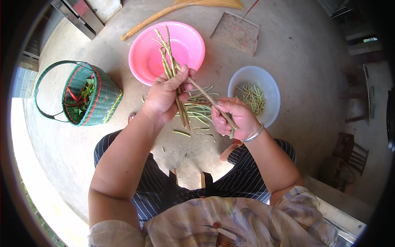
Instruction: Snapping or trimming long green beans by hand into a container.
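Note:
My left hand (166,94) grips a small bunch of long brownish-green bean pods (168,63), whose upper ends stick up in front of a pink plastic basin (140,75). One pod (200,88) runs from the left fingers down to my right hand (236,117), which pinches it between thumb and fingers. A short green piece pokes out below the right fist. On the floor beneath the hands lies a loose pile of long beans (200,106), partly hidden by them. Short bean pieces (253,97) fill part of a pale translucent bowl (273,115) beyond the right hand.
At left stands a green woven basket (103,95) holding red peppers (72,94) and leaves. A straw broom (154,17) and a dustpan (236,34) lie farther off. A cut bean piece (181,133) rests on the concrete floor (172,151). Wooden chairs (351,151) are far right.

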Available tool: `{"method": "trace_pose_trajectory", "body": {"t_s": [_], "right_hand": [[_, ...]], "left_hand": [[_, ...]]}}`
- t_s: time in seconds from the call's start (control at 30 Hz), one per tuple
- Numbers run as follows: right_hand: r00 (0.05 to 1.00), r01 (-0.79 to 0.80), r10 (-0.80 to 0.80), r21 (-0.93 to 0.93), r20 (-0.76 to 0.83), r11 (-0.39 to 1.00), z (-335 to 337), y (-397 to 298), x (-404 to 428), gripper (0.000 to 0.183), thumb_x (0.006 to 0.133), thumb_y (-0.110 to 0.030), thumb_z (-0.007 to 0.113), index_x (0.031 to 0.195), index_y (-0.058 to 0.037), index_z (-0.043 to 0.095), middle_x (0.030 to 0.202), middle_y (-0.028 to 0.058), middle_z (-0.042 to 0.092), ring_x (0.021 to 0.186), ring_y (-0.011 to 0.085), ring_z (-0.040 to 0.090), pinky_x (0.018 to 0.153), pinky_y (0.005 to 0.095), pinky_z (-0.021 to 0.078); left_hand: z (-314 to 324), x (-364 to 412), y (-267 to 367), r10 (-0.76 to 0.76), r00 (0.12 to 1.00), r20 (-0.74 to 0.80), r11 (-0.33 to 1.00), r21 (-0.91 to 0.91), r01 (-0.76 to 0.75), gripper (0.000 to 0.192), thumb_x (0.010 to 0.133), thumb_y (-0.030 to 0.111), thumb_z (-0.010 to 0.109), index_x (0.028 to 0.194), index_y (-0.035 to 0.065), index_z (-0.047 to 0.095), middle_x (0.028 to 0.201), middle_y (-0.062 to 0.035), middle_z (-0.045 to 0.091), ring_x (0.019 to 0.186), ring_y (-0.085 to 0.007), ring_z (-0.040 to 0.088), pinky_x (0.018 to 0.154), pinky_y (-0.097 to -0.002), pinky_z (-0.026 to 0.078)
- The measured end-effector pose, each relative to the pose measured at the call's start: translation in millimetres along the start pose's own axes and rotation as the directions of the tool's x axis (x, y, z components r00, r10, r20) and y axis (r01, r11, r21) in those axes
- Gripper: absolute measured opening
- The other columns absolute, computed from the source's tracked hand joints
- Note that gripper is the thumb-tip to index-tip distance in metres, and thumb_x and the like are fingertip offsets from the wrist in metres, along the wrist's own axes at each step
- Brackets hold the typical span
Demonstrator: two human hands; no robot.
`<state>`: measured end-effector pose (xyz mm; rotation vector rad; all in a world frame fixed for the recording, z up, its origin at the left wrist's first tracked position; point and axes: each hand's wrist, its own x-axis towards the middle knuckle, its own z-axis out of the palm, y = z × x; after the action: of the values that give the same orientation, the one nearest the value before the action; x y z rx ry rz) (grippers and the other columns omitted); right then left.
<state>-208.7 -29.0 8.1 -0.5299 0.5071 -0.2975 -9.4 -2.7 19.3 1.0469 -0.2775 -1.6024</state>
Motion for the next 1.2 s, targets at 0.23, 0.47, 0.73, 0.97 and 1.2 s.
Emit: {"method": "trace_pose_trajectory", "body": {"t_s": [0.23, 0.47, 0.73, 0.97, 1.2], "right_hand": [[0.931, 0.318, -0.337, -0.143, -0.139, 0.937, 8.5, -2.9, -3.3, 0.024, 0.087, -0.022, 0.046, 0.073, -0.0034, 0.051, 0.058, 0.0022, 0.046, 0.043, 0.0103, 0.039, 0.04, 0.0227, 0.0313], [0.89, 0.414, -0.336, 0.236, -0.309, 0.879, -22.3, -32.1, -10.4, 0.011, 0.085, -0.02, 0.045, 0.083, -0.0093, 0.049, 0.059, -0.0024, 0.04, 0.047, 0.0081, 0.035, 0.043, 0.0224, 0.0295], [0.981, -0.005, -0.04, -0.229, -0.192, 0.973, 8.7, 0.3, 3.6, 0.017, 0.084, -0.02, 0.054, 0.078, -0.0048, 0.057, 0.057, -0.0034, 0.046, 0.042, 0.0031, 0.033, 0.037, 0.0186, 0.0268], [0.931, 0.106, -0.2, -0.297, -0.306, 0.949, 8.6, -1.3, 2.0, 0.013, 0.08, -0.015, 0.06, 0.077, -0.0022, 0.058, 0.068, 0.0035, 0.059, 0.045, 0.0036, 0.04, 0.038, 0.0179, 0.0297], [0.853, 0.521, -0.513, 0.155, -0.094, 0.839, -4.5, -15.2, -5.6, 0.022, 0.087, -0.023, 0.048, 0.074, -0.0059, 0.051, 0.057, -0.0015, 0.038, 0.048, 0.0095, 0.037, 0.045, 0.0233, 0.0316]], "left_hand": [[-11.5, 5.8, 2.2, 0.035, 0.989, -0.146, 0.994, -0.094, -0.049, 0.014, 0.085, 0.017, 0.055, 0.089, 0.0033, 0.057, 0.075, -0.0023, 0.057, 0.063, -0.0084, 0.05, 0.047, -0.0186, 0.037], [-9.7, 5.8, -4.4, 0.024, 0.999, -0.023, 0.999, -0.033, -0.025, 0.015, 0.085, 0.015, 0.054, 0.092, 0.0015, 0.057, 0.077, -0.0032, 0.057, 0.065, -0.0087, 0.052, 0.05, -0.0191, 0.037], [1.7, -2.8, -14.3, -0.065, 0.991, 0.117, 0.993, 0.102, 0.054, 0.014, 0.085, 0.019, 0.056, 0.088, 0.0058, 0.059, 0.076, -0.0001, 0.057, 0.064, -0.0062, 0.051, 0.051, -0.0183, 0.035], [-8.5, 2.9, 1.7, 0.06, 0.994, -0.086, 0.997, -0.048, -0.064, 0.018, 0.084, 0.023, 0.057, 0.089, 0.005, 0.058, 0.076, 0.0001, 0.057, 0.064, -0.0068, 0.051, 0.05, -0.0191, 0.037], [-11.8, 5.0, 3.2, 0.102, 0.984, -0.144, 0.992, -0.062, -0.112, 0.015, 0.085, 0.018, 0.055, 0.088, 0.0035, 0.057, 0.077, -0.0021, 0.058, 0.064, -0.0079, 0.052, 0.049, -0.0187, 0.036]]}}
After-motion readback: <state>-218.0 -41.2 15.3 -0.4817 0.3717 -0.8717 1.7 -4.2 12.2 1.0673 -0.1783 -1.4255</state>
